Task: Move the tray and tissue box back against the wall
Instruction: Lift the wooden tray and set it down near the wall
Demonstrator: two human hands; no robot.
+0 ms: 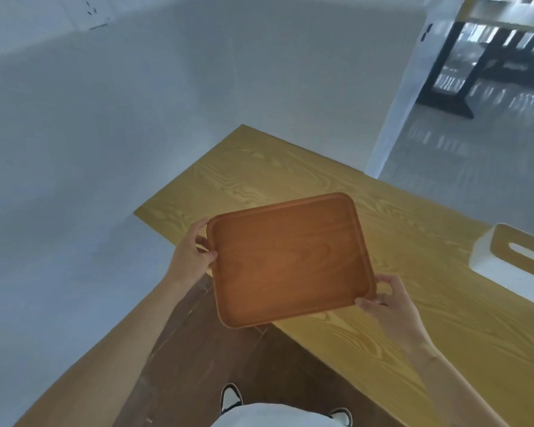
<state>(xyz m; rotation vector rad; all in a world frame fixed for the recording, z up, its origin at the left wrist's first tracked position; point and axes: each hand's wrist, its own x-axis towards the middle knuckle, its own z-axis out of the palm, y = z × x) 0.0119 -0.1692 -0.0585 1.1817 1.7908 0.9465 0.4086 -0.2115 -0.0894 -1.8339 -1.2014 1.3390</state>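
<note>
- While the left hand (191,257) and right hand (389,306) pinch opposite rims, the tray (290,260) at frame centre could tip.
- Swinging right risks striking the tissue box (515,260).

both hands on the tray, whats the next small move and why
Probably carry the tray forward and left toward the wall, then lower it flat. The left hand and right hand hold it by opposite edges over the table's near edge; the table's wall side looks bare.

Tissue box (517,261) on table (383,343), right of tray (290,260).
</note>
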